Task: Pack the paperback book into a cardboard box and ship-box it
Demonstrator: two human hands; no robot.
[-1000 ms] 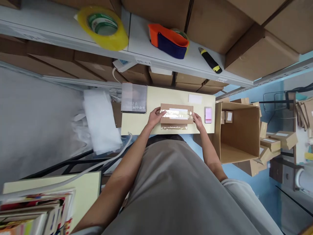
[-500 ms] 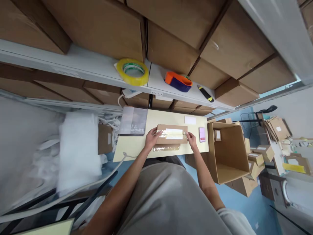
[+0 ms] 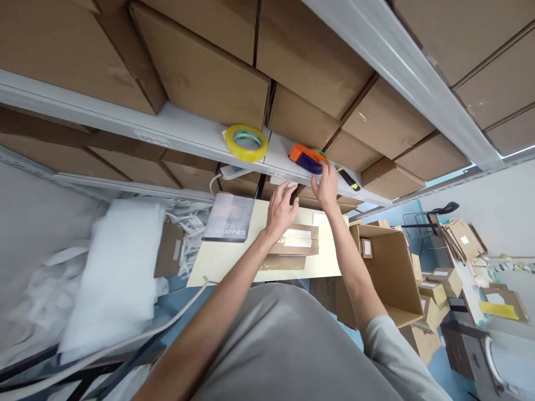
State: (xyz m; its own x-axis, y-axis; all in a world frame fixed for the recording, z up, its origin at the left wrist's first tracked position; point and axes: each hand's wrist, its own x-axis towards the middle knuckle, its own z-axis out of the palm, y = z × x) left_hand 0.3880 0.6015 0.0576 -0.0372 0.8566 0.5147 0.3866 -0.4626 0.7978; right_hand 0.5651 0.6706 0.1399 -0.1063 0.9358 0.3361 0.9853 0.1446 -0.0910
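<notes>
My right hand (image 3: 326, 186) is at the shelf edge, thumb and fingers apart around the near right end of an orange and purple tape dispenser (image 3: 307, 159). Its fingertips overlap the dispenser, which rests on the shelf; a firm grip does not show. My left hand (image 3: 282, 211) is raised over the table, fingers spread and curved, holding nothing I can see. Below it lies a small cardboard box (image 3: 310, 239) with a white label and clear tape, partly covered by that hand. A second flat brown cardboard piece (image 3: 284, 262) lies along its near side.
On the shelf are a yellow tape roll (image 3: 246, 143) and a utility knife (image 3: 348, 179). A grey printed sheet (image 3: 229, 218) lies on the table's left. A large open carton (image 3: 387, 273) stands at right, a white hose (image 3: 179, 317) at left.
Both hands have let go of the labelled box and moved up and away, the right to the tape dispenser, the left above the box. The camera view has shifted.
</notes>
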